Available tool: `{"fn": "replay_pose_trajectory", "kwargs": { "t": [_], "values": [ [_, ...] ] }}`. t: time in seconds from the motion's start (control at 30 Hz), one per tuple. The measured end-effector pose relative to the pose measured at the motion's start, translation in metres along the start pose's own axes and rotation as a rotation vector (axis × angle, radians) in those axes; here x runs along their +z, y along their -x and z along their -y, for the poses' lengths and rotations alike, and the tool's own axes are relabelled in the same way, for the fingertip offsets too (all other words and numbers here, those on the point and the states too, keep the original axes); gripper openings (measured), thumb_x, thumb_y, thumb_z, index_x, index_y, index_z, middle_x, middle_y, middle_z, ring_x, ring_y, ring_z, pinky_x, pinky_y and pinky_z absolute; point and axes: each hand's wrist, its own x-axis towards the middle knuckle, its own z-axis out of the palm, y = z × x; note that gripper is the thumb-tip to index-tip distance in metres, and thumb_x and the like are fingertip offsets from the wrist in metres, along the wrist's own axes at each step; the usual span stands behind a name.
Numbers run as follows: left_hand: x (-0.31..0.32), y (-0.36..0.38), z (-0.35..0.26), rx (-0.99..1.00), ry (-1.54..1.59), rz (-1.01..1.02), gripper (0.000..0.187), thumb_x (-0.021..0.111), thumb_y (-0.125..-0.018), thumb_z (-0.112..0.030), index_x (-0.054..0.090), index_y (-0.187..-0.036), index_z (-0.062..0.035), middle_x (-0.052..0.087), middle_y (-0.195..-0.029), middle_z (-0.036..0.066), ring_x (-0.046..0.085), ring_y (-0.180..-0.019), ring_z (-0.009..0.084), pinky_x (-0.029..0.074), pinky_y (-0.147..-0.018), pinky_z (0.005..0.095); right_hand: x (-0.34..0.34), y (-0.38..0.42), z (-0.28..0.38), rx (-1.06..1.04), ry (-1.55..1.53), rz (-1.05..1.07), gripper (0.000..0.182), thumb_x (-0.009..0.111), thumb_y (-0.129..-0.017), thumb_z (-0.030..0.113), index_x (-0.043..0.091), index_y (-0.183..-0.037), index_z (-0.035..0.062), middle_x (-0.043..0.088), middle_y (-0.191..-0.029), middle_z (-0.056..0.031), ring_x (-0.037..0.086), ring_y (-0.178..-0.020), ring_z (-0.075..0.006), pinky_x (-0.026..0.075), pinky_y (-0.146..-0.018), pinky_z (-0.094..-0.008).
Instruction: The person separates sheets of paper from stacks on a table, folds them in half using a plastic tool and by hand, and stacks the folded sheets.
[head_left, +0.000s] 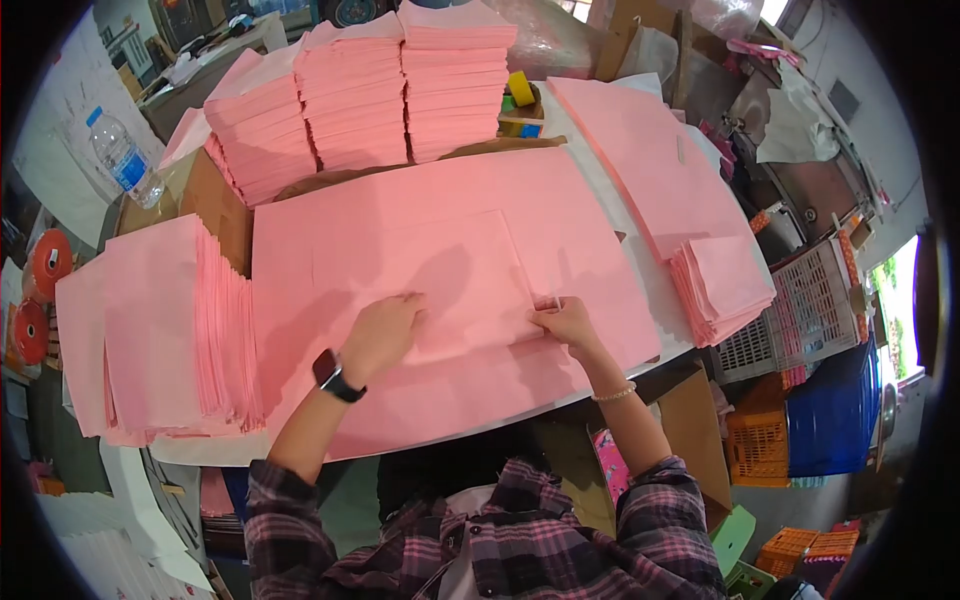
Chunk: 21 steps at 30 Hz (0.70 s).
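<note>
A large pink sheet (560,200) lies flat across the middle of the table. On it rests a smaller folded pink sheet (460,270). At that sheet's lower left, my left hand (390,325) has its fingers together at the edge; whether they grip the paper is hard to make out. My right hand (563,322) pinches the folded sheet at its lower right corner, thumb and fingers closed on the paper. A dark watch is on my left wrist and a beaded bracelet on my right.
Tall pink paper stacks (355,100) stand behind the sheet. Another pink stack (165,330) is at the left, near a cardboard box (228,225) and a water bottle (125,158). At the right are a small folded pile (722,285) and crates (815,300).
</note>
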Motion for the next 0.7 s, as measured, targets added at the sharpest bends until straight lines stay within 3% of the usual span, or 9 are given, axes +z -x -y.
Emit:
{"fn": "replay_pose_trajectory", "kwargs": {
  "t": [0.07,0.1,0.2,0.27,0.33,0.47,0.53,0.6,0.7],
  "values": [
    [0.006,-0.015,-0.006,-0.075,-0.121,0.302,0.023,0.051,-0.091,-0.019,0.063,-0.091,-0.0004,0.066,-0.088,0.019,0.061,-0.087,0.0384,0.050,-0.076,0.0475,0.000,0.006,0.005,-0.032,0.031,-0.017,0.019,0.071,-0.082,0.012,0.066,-0.092,-0.0025,0.064,-0.075,-0.0071,0.061,-0.065,-0.0180,0.047,-0.056,-0.0299],
    [0.010,-0.017,-0.006,-0.061,-0.120,0.308,0.023,0.051,-0.091,-0.019,0.063,-0.091,-0.0004,0.066,-0.088,0.019,0.061,-0.087,0.0384,0.050,-0.076,0.0475,0.000,0.016,0.010,-0.027,0.026,-0.030,0.019,0.071,-0.082,0.012,0.066,-0.092,-0.0025,0.064,-0.075,-0.0071,0.061,-0.065,-0.0180,0.047,-0.056,-0.0299],
    [0.020,-0.014,0.003,-0.018,-0.146,0.259,0.024,0.048,-0.090,-0.020,0.062,-0.084,-0.0002,0.065,-0.081,0.020,0.060,-0.080,0.0398,0.049,-0.072,0.0493,0.021,0.055,0.035,-0.520,0.677,-0.702,0.019,0.055,-0.091,0.014,0.062,-0.097,-0.0032,0.061,-0.084,-0.0198,0.060,-0.080,-0.0327,0.050,-0.066,-0.0415],
    [0.024,-0.015,0.008,0.003,-0.165,0.274,0.023,0.049,-0.089,-0.018,0.062,-0.085,-0.0001,0.064,-0.081,0.020,0.061,-0.080,0.0400,0.049,-0.072,0.0494,0.061,0.072,0.013,-0.623,0.612,-0.579,0.015,0.054,-0.090,0.008,0.064,-0.093,-0.0029,0.060,-0.092,-0.0222,0.056,-0.089,-0.0417,0.046,-0.079,-0.0486],
    [0.026,-0.016,0.012,0.032,-0.203,0.298,0.021,0.049,-0.087,-0.016,0.062,-0.086,-0.0001,0.064,-0.081,0.021,0.061,-0.079,0.0404,0.049,-0.072,0.0497,0.100,0.092,0.020,-0.577,0.483,-0.417,0.012,0.056,-0.086,0.006,0.063,-0.090,-0.0022,0.059,-0.091,-0.0220,0.056,-0.087,-0.0395,0.046,-0.078,-0.0480],
    [0.033,-0.011,0.017,0.047,-0.194,0.204,0.019,0.050,-0.084,-0.015,0.063,-0.084,-0.0012,0.064,-0.079,0.023,0.062,-0.078,0.0410,0.049,-0.071,0.0511,0.122,0.088,0.003,-0.538,0.516,-0.372,0.011,0.056,-0.086,0.007,0.062,-0.088,-0.0015,0.058,-0.092,-0.0212,0.057,-0.085,-0.0392,0.047,-0.076,-0.0482],
    [0.028,-0.010,0.013,0.049,-0.173,0.237,0.022,0.050,-0.083,-0.015,0.064,-0.085,0.0010,0.064,-0.080,0.024,0.062,-0.077,0.0410,0.050,-0.073,0.0503,0.082,0.076,-0.033,-0.845,0.531,-0.642,0.011,0.055,-0.086,0.007,0.062,-0.085,-0.0012,0.059,-0.088,-0.0198,0.058,-0.078,-0.0378,0.048,-0.071,-0.0465],
    [0.016,-0.015,0.008,0.049,-0.142,0.280,0.027,0.050,-0.081,-0.015,0.067,-0.087,0.0053,0.065,-0.083,0.026,0.063,-0.077,0.0411,0.051,-0.076,0.0487,0.025,0.074,-0.030,-0.332,0.813,-0.669,0.011,0.054,-0.086,0.007,0.061,-0.087,-0.0008,0.059,-0.087,-0.0177,0.058,-0.077,-0.0358,0.048,-0.067,-0.0447],
    [0.002,-0.029,0.003,-0.037,-0.097,0.391,0.033,0.048,-0.085,-0.022,0.066,-0.084,0.0054,0.064,-0.085,0.028,0.062,-0.080,0.0444,0.050,-0.077,0.0487,0.010,0.090,-0.007,-0.287,0.801,-0.828,0.011,0.052,-0.086,0.006,0.061,-0.090,0.0012,0.060,-0.088,-0.0153,0.058,-0.080,-0.0329,0.049,-0.067,-0.0432]
  ]
}}
